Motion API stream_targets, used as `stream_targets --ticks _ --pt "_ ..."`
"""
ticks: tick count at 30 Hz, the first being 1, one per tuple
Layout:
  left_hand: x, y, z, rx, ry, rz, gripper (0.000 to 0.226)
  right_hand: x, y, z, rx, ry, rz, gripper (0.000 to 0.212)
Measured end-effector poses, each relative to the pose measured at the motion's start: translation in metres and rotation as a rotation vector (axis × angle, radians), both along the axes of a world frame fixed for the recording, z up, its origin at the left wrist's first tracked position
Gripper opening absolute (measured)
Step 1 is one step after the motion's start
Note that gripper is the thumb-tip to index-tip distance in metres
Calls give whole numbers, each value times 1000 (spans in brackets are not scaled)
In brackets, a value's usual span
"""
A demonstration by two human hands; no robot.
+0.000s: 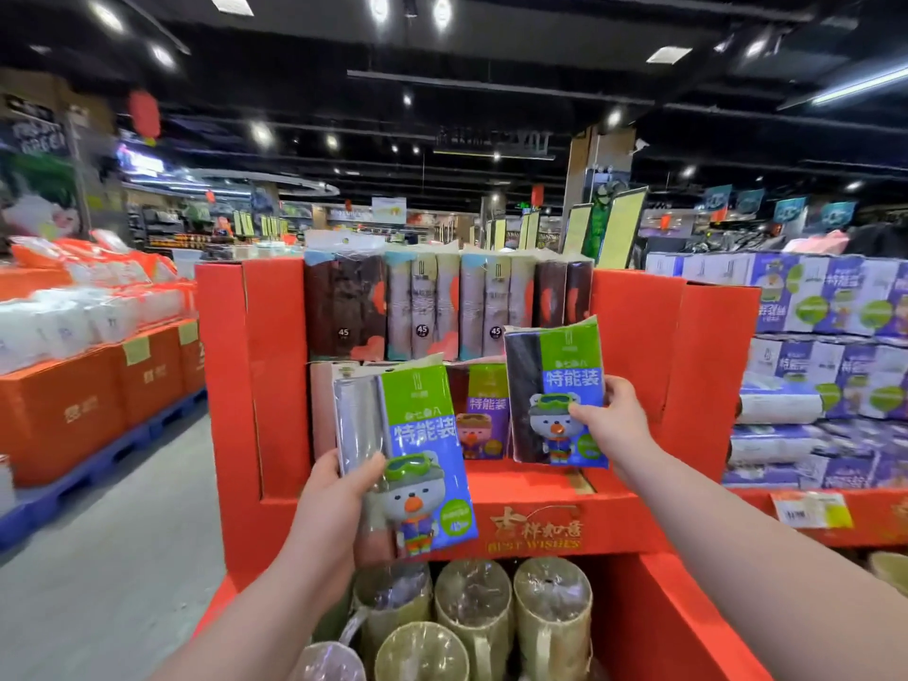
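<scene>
Grey pack [422, 425], black pack [560, 376] held before red display stand [634, 336]; supermarket floor [123, 557].

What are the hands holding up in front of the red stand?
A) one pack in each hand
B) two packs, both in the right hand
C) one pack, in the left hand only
A: the left hand grips the grey pack and the right hand pinches the dark pack, both with a cartoon bear on the label, in front of the red stand.
</scene>
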State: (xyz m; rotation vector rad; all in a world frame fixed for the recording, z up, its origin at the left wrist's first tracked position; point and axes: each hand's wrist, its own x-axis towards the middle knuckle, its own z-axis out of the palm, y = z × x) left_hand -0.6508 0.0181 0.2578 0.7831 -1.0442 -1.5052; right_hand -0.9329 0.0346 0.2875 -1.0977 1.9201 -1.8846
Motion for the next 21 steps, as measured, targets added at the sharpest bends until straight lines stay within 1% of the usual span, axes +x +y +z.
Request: stream_targets --ticks 4,12,15,16,17,19,21 --pt "-9 -5 -3 8 -3 31 21 -21 -25 -16 109 39 29 47" --pt "-24 -12 -6 20 6 70 17 -41 -63 -44 272 5 36 47" --pt "-28 -13 -7 28 -2 90 19 -43 -67 -41 331 46 -8 44" --pt "-29 -13 -7 33 -5 89 21 -43 -67 -39 347 85 -22 47" --pt "-29 -13 -6 34 -7 85 22 -43 -68 -37 349 124 -27 56" --pt "-30 -14 -6 21 -15 78 22 -42 -69 -31 318 199 -33 80" --pt "-31 -14 -5 10 -23 81 24 -38 -68 -22 293 250 -45 95"
